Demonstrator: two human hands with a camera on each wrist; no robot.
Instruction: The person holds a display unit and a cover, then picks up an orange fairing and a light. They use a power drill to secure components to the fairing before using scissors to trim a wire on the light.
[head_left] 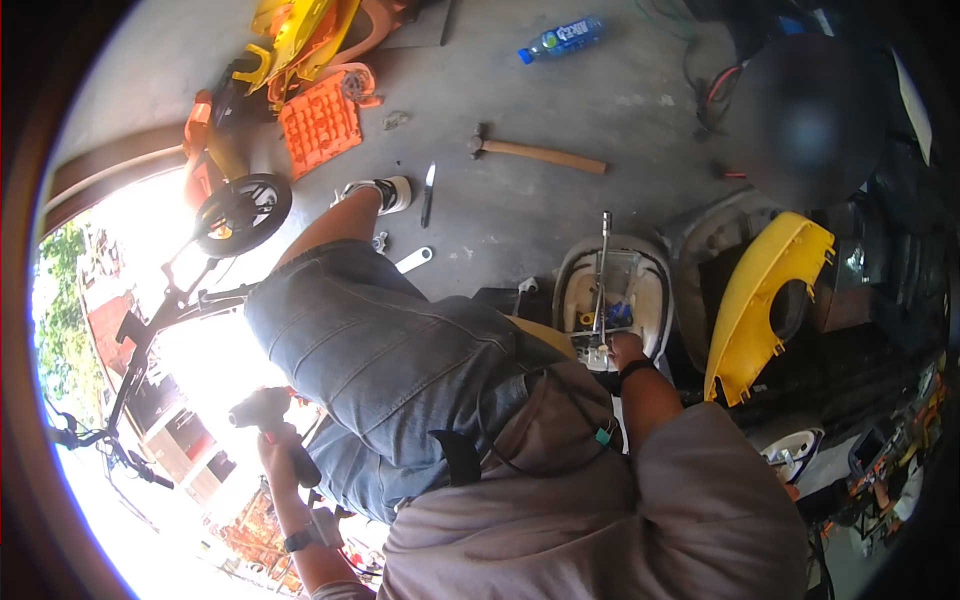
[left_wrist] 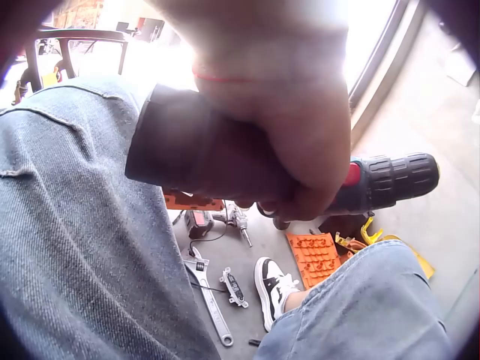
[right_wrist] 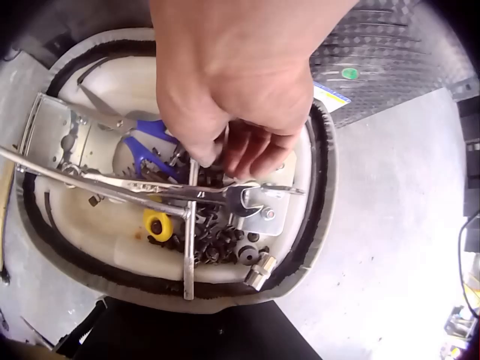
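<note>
My left hand (head_left: 277, 462) grips a cordless drill (left_wrist: 379, 182) by its handle, beside my leg. My right hand (right_wrist: 236, 90) reaches down into a pale oval tub (right_wrist: 124, 251), fingers bent over the small black screws (right_wrist: 217, 246); I cannot tell whether they pinch anything. Its thumb is close to the upper end of a metal bar (right_wrist: 189, 259) lying across the tub. Under the fingers, an open-ended wrench (right_wrist: 241, 201) lies over the screws. Blue-handled scissors (right_wrist: 150, 159), a yellow ring-shaped piece (right_wrist: 157, 224) and a metal socket (right_wrist: 259, 271) are also in the tub.
A yellow curved panel (head_left: 745, 310) stands right of the tub. On the floor ahead lie a hammer (head_left: 540, 155), a knife (head_left: 428, 195), a water bottle (head_left: 562, 40) and an orange tray (head_left: 320, 122). An adjustable wrench (left_wrist: 212, 304) lies near my shoe (left_wrist: 274, 292).
</note>
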